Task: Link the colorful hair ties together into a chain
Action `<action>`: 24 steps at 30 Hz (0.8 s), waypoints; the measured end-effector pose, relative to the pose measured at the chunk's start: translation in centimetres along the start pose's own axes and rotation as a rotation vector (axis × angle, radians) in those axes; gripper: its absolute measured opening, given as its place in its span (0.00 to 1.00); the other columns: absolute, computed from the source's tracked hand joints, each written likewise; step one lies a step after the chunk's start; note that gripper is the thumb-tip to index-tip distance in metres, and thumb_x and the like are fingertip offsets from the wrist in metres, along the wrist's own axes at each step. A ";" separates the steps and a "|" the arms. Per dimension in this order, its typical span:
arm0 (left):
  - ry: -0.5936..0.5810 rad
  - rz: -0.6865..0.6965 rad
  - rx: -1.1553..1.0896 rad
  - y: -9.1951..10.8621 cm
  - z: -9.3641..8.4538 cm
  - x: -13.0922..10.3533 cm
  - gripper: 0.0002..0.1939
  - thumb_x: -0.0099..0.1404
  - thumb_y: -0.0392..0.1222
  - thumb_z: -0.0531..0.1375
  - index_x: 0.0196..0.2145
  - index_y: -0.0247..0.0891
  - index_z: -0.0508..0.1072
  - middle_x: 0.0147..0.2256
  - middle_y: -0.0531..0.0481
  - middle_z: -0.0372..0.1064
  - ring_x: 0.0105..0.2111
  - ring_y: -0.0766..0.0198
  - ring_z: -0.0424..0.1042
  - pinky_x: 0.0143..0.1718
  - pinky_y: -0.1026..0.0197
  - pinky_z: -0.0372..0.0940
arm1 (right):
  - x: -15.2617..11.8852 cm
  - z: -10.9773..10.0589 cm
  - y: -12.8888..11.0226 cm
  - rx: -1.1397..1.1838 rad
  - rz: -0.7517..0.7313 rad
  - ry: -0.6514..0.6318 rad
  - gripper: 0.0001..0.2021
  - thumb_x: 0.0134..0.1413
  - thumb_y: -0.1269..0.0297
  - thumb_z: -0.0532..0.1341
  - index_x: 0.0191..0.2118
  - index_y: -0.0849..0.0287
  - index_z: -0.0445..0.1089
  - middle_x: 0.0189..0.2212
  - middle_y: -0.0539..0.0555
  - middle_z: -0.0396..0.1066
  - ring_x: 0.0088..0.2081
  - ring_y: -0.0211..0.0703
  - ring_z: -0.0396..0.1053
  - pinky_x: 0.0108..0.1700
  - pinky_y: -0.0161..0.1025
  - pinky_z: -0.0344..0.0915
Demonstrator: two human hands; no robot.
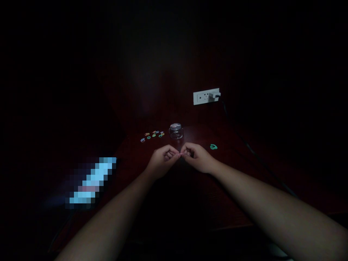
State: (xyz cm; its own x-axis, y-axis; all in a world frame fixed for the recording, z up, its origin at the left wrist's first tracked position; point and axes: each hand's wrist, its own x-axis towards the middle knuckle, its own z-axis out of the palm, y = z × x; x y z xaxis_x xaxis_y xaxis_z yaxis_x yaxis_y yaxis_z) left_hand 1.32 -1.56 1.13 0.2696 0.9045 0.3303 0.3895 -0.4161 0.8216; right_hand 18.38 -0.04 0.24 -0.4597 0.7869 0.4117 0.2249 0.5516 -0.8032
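Observation:
Both hands meet over the dark table, fingertips nearly touching. My left hand pinches one side of a thin pink hair band. On its other side, my right hand also pinches it, so a small bit of pink shows between the fingertips. Just beyond stands a clear lidded jar, upright. Left of the jar lie several small coloured hair bands, spread out singly. A small cluster of green hair bands rests to the right of my right hand.
A white wall socket with a plug is behind the table. Its dark cable runs down along the right side. A blurred, glowing screen lies at the left. The surroundings are very dark.

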 end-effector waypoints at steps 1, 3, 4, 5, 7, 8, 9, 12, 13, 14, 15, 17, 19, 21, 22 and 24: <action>-0.004 -0.003 -0.003 0.0 0.0 0.0 0.09 0.56 0.43 0.59 0.30 0.33 0.70 0.23 0.54 0.64 0.21 0.73 0.60 0.21 0.70 0.56 | 0.0 0.0 0.0 -0.001 0.004 0.000 0.01 0.49 0.70 0.54 0.29 0.61 0.61 0.20 0.46 0.57 0.22 0.31 0.53 0.24 0.30 0.51; -0.014 -0.005 -0.009 -0.1 0.1 0.0 0.09 0.57 0.43 0.59 0.30 0.33 0.70 0.23 0.54 0.65 0.21 0.73 0.60 0.21 0.70 0.57 | 0.0 0.0 0.1 0.002 0.007 -0.004 0.01 0.48 0.70 0.54 0.29 0.61 0.61 0.19 0.46 0.57 0.22 0.31 0.53 0.24 0.30 0.51; -0.019 -0.003 -0.009 -0.1 0.1 -0.1 0.09 0.57 0.43 0.59 0.30 0.33 0.70 0.23 0.53 0.65 0.21 0.73 0.61 0.21 0.70 0.57 | 0.0 0.1 0.1 0.002 0.004 -0.006 0.01 0.48 0.70 0.54 0.29 0.61 0.61 0.19 0.46 0.57 0.22 0.31 0.54 0.24 0.30 0.51; -0.023 0.000 -0.004 -0.1 0.2 -0.1 0.09 0.57 0.43 0.59 0.30 0.34 0.70 0.23 0.53 0.66 0.21 0.73 0.61 0.21 0.70 0.57 | 0.0 0.1 0.2 0.001 0.000 -0.006 0.01 0.48 0.71 0.54 0.29 0.61 0.62 0.19 0.45 0.57 0.22 0.31 0.54 0.24 0.30 0.51; -0.029 0.016 0.027 -0.2 0.2 0.0 0.09 0.58 0.44 0.58 0.31 0.34 0.70 0.24 0.52 0.67 0.22 0.72 0.63 0.22 0.70 0.59 | 0.0 0.1 0.3 -0.010 -0.009 0.002 0.01 0.46 0.71 0.54 0.28 0.61 0.62 0.19 0.45 0.58 0.22 0.31 0.54 0.24 0.30 0.51; -0.026 0.030 0.055 -0.2 0.1 0.0 0.09 0.58 0.44 0.57 0.32 0.34 0.70 0.25 0.52 0.68 0.22 0.71 0.64 0.23 0.69 0.59 | 0.0 0.1 0.3 -0.022 -0.009 0.013 0.01 0.46 0.72 0.54 0.28 0.61 0.62 0.19 0.45 0.58 0.22 0.31 0.55 0.24 0.30 0.51; -0.011 0.046 0.089 -0.2 -0.2 0.1 0.09 0.59 0.44 0.56 0.33 0.34 0.70 0.26 0.51 0.69 0.24 0.70 0.66 0.24 0.68 0.61 | 0.1 0.0 0.4 -0.039 -0.005 0.034 0.01 0.46 0.72 0.54 0.28 0.61 0.62 0.19 0.46 0.58 0.22 0.32 0.55 0.25 0.30 0.51; 0.120 0.092 0.214 -0.5 -1.5 0.5 0.10 0.62 0.43 0.52 0.38 0.36 0.69 0.32 0.49 0.71 0.31 0.65 0.70 0.32 0.65 0.64 | 0.4 -0.4 0.8 -0.103 0.029 0.173 0.02 0.47 0.70 0.54 0.28 0.61 0.62 0.19 0.46 0.58 0.22 0.33 0.55 0.24 0.30 0.51; 0.181 0.102 0.263 -0.7 -2.1 0.7 0.11 0.63 0.43 0.51 0.39 0.37 0.69 0.35 0.48 0.72 0.35 0.64 0.70 0.36 0.63 0.65 | 0.5 -0.6 1.0 -0.120 0.045 0.237 0.02 0.47 0.69 0.54 0.28 0.60 0.62 0.20 0.46 0.58 0.22 0.33 0.56 0.24 0.31 0.51; 0.211 0.104 0.329 -1.0 -2.7 0.8 0.11 0.64 0.42 0.50 0.39 0.37 0.68 0.37 0.48 0.71 0.38 0.63 0.70 0.40 0.61 0.64 | 0.6 -0.8 1.2 -0.135 0.062 0.289 0.02 0.48 0.68 0.53 0.29 0.60 0.62 0.20 0.47 0.59 0.22 0.33 0.56 0.24 0.31 0.52; 0.219 0.102 0.406 -1.3 -3.3 1.0 0.11 0.63 0.42 0.50 0.40 0.38 0.69 0.39 0.48 0.71 0.40 0.61 0.69 0.43 0.59 0.63 | 0.7 -1.0 1.5 -0.153 0.084 0.332 0.02 0.48 0.68 0.53 0.29 0.60 0.61 0.21 0.47 0.60 0.22 0.34 0.56 0.24 0.31 0.52; 0.187 0.102 0.561 -1.9 -4.0 1.2 0.12 0.63 0.40 0.49 0.39 0.39 0.70 0.41 0.49 0.71 0.44 0.59 0.67 0.47 0.55 0.61 | 0.9 -1.3 1.8 -0.178 0.114 0.354 0.02 0.49 0.68 0.53 0.29 0.59 0.61 0.22 0.48 0.63 0.23 0.35 0.59 0.26 0.32 0.53; 0.117 0.108 0.661 -2.4 -4.3 1.3 0.13 0.62 0.38 0.49 0.38 0.39 0.72 0.41 0.50 0.71 0.45 0.58 0.65 0.50 0.53 0.58 | 0.9 -1.4 2.0 -0.175 0.138 0.309 0.02 0.50 0.68 0.52 0.30 0.58 0.60 0.24 0.49 0.67 0.26 0.36 0.62 0.28 0.33 0.55; 0.041 0.127 0.713 -2.7 -4.0 1.4 0.14 0.61 0.36 0.49 0.38 0.40 0.73 0.43 0.51 0.70 0.47 0.59 0.64 0.52 0.54 0.57 | 0.9 -1.3 2.0 -0.171 0.155 0.240 0.03 0.52 0.68 0.51 0.30 0.58 0.59 0.27 0.50 0.69 0.28 0.36 0.63 0.31 0.33 0.56; 0.009 0.139 0.730 -2.7 -3.8 1.4 0.14 0.61 0.36 0.49 0.38 0.40 0.73 0.44 0.52 0.70 0.48 0.59 0.63 0.52 0.54 0.56 | 0.8 -1.2 2.0 -0.171 0.157 0.208 0.03 0.53 0.68 0.51 0.31 0.59 0.60 0.28 0.50 0.70 0.28 0.37 0.63 0.31 0.33 0.57; -0.040 0.156 0.759 -2.7 -3.4 1.3 0.15 0.60 0.35 0.49 0.39 0.41 0.73 0.45 0.53 0.69 0.49 0.60 0.62 0.53 0.54 0.55 | 0.7 -0.9 1.9 -0.170 0.143 0.160 0.04 0.54 0.67 0.50 0.32 0.59 0.60 0.30 0.51 0.70 0.29 0.36 0.63 0.32 0.33 0.57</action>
State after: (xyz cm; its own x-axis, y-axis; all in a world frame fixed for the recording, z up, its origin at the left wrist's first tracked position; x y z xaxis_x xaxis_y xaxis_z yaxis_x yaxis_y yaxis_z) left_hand -2.38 1.06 0.91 0.3966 0.8325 0.3869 0.8375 -0.5007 0.2188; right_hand 19.29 1.76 -0.58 -0.2739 0.8865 0.3729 0.4253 0.4594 -0.7798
